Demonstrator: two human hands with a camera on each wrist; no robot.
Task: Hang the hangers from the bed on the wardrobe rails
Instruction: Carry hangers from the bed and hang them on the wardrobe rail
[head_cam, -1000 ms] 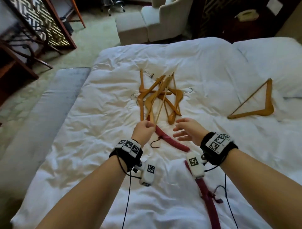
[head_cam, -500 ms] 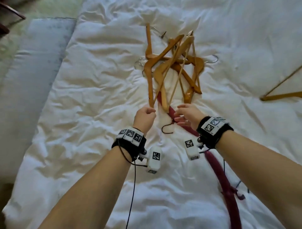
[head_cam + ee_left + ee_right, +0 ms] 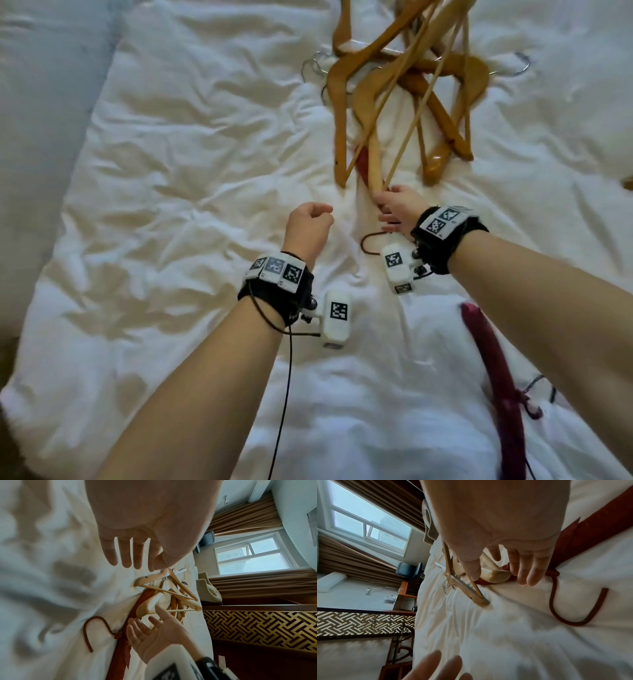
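On the white bed (image 3: 178,192), the hands have come in closer to the pile of wooden hangers (image 3: 404,89) than they were half a second ago: the pile now fills the far right of the head view, and the right hand (image 3: 399,212), which then hovered short of it, now reaches the near tip of one wooden arm. The left hand (image 3: 310,228), then just beside the pile's near end, has dropped back to the left and touches nothing. That suggests the first pick-up is only starting; no hanger has left the bed, and no wardrobe rail is in view.

The right hand is spread, fingers (image 3: 524,573) straight and apart, thumb and forefinger either side of the hanger tip without a closed pinch. It lies over the dark red padded hanger (image 3: 493,370), whose hook (image 3: 573,609) curls free on the sheet. The left hand hangs relaxed, fingers (image 3: 127,555) loosely extended side by side, holding nothing.
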